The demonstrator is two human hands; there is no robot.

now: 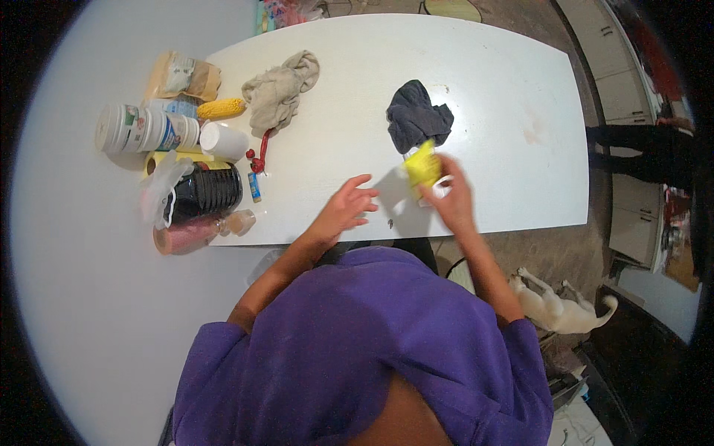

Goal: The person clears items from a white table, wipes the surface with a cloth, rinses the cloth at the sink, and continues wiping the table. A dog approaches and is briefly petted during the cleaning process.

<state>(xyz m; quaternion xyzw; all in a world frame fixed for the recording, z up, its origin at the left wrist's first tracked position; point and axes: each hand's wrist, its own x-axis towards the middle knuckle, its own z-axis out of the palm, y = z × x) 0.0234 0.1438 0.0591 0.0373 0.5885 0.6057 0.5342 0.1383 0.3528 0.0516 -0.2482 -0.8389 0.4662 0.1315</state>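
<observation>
In my right hand [454, 192] is a small, crinkled yellow packet [422, 165], slightly blurred. White objects show behind the packet and by my fingers, too covered to name. Just beyond it lies a crumpled dark grey cloth [418, 115]. My left hand [347, 207] hovers at the table's near side, fingers spread and holding nothing. To its left, a small blue tube-like item [254, 187] lies below some dried red chili peppers [260, 156]. Farther back, a crumpled beige cloth [279, 92] rests on the white table [502, 167].
Along the left wall stand white plastic tubs [134, 129], a corn cob [221, 108], a brown paper bag [187, 75], a dark bottle [206, 189] and a pink roll [187, 234]. A pale dog [558, 312] is on the floor to the right. A person's dark-clothed legs [636, 150] show beyond the table.
</observation>
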